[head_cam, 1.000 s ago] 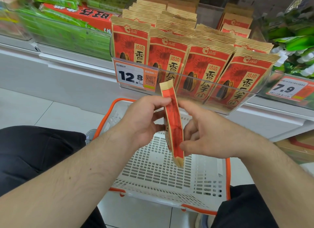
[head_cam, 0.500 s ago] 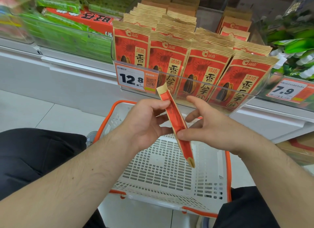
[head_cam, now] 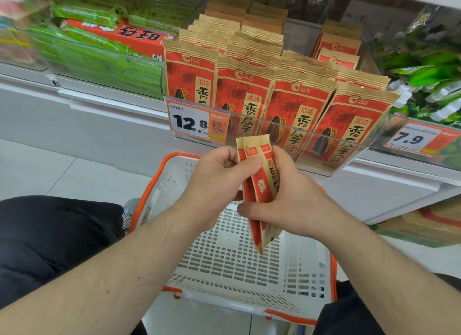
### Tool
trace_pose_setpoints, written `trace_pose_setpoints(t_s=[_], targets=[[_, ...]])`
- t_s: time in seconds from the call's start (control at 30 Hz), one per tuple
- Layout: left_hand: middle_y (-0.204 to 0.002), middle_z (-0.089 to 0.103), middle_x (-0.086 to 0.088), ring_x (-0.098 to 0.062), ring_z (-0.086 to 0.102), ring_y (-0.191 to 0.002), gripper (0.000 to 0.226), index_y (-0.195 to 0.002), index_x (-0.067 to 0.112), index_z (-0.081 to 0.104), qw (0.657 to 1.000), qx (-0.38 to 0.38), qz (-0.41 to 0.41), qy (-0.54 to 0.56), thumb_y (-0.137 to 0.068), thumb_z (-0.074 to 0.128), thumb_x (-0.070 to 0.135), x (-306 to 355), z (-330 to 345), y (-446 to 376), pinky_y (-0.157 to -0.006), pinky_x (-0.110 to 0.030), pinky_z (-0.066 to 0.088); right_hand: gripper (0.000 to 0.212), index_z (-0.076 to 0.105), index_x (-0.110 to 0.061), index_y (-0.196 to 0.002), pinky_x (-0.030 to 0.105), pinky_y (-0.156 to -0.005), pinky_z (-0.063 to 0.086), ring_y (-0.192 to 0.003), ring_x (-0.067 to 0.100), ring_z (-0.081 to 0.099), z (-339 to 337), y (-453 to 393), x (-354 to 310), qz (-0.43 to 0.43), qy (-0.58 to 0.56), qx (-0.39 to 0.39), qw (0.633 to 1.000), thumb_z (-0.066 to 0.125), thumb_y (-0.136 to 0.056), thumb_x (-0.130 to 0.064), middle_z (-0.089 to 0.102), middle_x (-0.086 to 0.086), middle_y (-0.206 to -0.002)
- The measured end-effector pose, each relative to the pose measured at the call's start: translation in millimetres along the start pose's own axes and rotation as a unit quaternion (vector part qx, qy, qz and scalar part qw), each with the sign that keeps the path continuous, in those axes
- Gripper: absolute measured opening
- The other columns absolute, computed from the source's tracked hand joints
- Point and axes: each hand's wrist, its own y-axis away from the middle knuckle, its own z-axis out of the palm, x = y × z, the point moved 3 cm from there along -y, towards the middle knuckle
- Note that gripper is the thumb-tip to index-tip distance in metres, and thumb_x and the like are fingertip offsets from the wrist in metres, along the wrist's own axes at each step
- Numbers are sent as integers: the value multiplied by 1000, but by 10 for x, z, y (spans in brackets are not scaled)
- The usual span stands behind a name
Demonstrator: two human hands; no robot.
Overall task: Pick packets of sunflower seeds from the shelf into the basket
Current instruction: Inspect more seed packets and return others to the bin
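Note:
A red and tan packet of sunflower seeds [head_cam: 259,192] hangs nearly upright between both hands, above the white basket [head_cam: 306,267] with its orange rim. My left hand [head_cam: 217,185] pinches the packet near its top with the thumb across it. My right hand [head_cam: 296,202] curls round its right side, with the thumb across the lower front. Behind, several rows of the same sunflower seed packets [head_cam: 294,110] stand in a clear shelf bin [head_cam: 331,160].
A 12.8 price tag [head_cam: 197,122] is fixed to the bin's front left. Green snack packs [head_cam: 99,60] fill the left bin and green and white packs [head_cam: 429,85] the right one, above a 7.9 tag [head_cam: 414,140]. Cardboard boxes [head_cam: 429,224] lie under the shelf. My dark-trousered knees flank the basket.
The packet has turned from edge-on to show more of its printed face. My right hand has closed from a light finger touch to a grip round the packet, and my left thumb now lies across it.

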Motion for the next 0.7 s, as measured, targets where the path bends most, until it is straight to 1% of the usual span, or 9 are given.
trace_pose_setpoints(t_s=[0.07, 0.13, 0.17, 0.23, 0.3, 0.37, 0.5, 0.57, 0.7], targets=[[-82, 74, -11, -24, 72, -75, 15, -94, -4, 61, 1000, 18, 4, -22, -93, 64, 11, 2, -10, -4, -75, -46, 60, 113, 16, -45, -146, 23, -75, 52, -93, -4, 61, 9, -13, 17, 1, 3, 1, 1000, 84, -56, -58, 63, -24, -104], [-80, 74, -9, -23, 72, -73, 11, -85, 2, 61, 1000, 23, 0, -16, -94, 62, 9, 3, -28, -22, -70, -42, 60, 111, 24, -46, -142, 30, -84, 55, -98, -2, 62, -6, -32, 56, 3, -33, 5, 999, 82, -50, -66, 63, -25, -108], [-80, 74, -10, -23, 72, -73, 12, -83, 3, 60, 1000, 24, -2, -13, -94, 62, 9, 7, -40, -30, -67, -40, 60, 103, 32, -45, -138, 32, -86, 55, -99, -2, 62, -22, -46, 84, 11, -51, 12, 999, 81, -49, -67, 64, -24, -108], [-78, 74, -9, -21, 71, -70, 17, -79, 6, 57, 1000, 26, -4, -15, -95, 61, 10, 9, -67, -52, -63, -37, 59, 72, 52, -41, -120, 34, -86, 55, -95, -2, 64, -64, -84, 141, 28, -80, 37, 996, 79, -57, -65, 69, -21, -102], [-76, 73, -6, -20, 70, -69, 21, -75, 9, 57, 999, 21, -4, -23, -96, 60, 11, 4, -85, -69, -67, -39, 60, 41, 67, -32, -104, 40, -86, 57, -91, 3, 69, -101, -132, 174, 36, -128, 70, 989, 75, -72, -58, 74, -16, -95], [-75, 73, -5, -20, 69, -69, 18, -79, 9, 59, 1000, 14, -3, -27, -97, 59, 12, 10, -88, -69, -70, -41, 58, 26, 74, -23, -92, 47, -87, 58, -87, 12, 72, -131, -161, 185, 42, -181, 106, 977, 70, -85, -48, 77, -8, -89], [-73, 72, -5, -18, 67, -66, 17, -83, 8, 61, 999, 10, -2, -30, -98, 57, 13, 27, -97, -60, -63, -35, 56, 39, 74, -8, -83, 55, -84, 57, -85, 34, 71, -176, -155, 171, 33, -224, 140, 964, 58, -97, -40, 76, 10, -84], [-72, 72, -4, -15, 65, -64, 17, -84, 9, 62, 999, 14, -1, -35, -99, 56, 14, 33, -107, -64, -58, -29, 55, 42, 76, -9, -79, 44, -79, 57, -79, 24, 73, -191, -137, 154, 26, -237, 138, 961, 53, -101, -36, 77, 4, -80], [-70, 71, -3, -11, 65, -60, 18, -84, 9, 62, 999, 24, -3, -26, -99, 56, 14, 35, -114, -64, -51, -22, 51, 42, 76, -10, -78, 19, -62, 47, -60, 3, 67, -204, -122, 127, 15, -247, 118, 962, 49, -103, -30, 76, -3, -73]])
